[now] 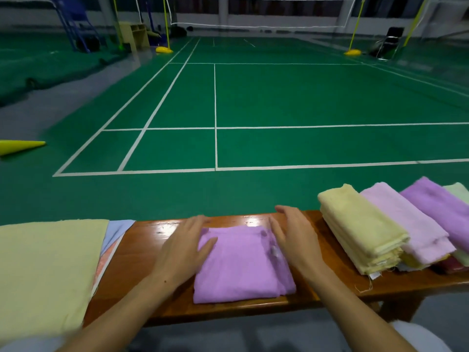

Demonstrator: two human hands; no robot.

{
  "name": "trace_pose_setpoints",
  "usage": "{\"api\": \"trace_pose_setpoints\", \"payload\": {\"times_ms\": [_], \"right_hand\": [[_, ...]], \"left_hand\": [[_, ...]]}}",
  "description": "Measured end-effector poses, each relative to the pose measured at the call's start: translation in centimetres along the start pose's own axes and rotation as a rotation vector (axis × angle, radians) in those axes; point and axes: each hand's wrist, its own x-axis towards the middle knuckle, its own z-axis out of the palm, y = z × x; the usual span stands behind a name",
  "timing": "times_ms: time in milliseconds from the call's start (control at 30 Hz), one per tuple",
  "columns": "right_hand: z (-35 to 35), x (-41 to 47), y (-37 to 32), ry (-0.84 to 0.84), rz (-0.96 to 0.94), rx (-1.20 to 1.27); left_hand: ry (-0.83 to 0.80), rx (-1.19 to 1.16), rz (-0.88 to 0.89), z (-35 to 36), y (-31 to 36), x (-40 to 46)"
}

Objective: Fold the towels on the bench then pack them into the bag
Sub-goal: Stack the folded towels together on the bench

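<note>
bare bench (157,252) left of purple towel (241,262), folded stack (363,227) crowding right

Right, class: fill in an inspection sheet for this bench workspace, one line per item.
Surface: glossy wooden bench, by a green court floor.
Job's things: folded purple towel at centre; folded towel stack to its right; unfolded yellow towel to its left. No bag seen.
Clutter: nothing seen.
Grippers: left hand flat on the purple towel's left edge; right hand open at its right edge.
Cables: nothing seen.
Surroundings: net, yellow posts.
</note>
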Motion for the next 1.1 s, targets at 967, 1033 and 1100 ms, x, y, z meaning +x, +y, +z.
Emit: {"api": "trace_pose_setpoints", "payload": {"times_ms": [967, 1033, 1100], "right_hand": [[0.6, -7.3, -0.6, -0.468, -0.510, -0.226], [0.7, -7.4, -0.4, -0.454, -0.538, -0.254], [0.9, -7.5, -0.4, -0.432, -0.564, -0.270]], "left_hand": [[-0.207, 0.175, 0.393, -0.5, 0.8, -5.1], [-0.203, 0.135, 0.370, -0.5, 0.9, -4.9], [-0.179, 0.048, 0.316, -0.6, 1.0, -4.5]]}}
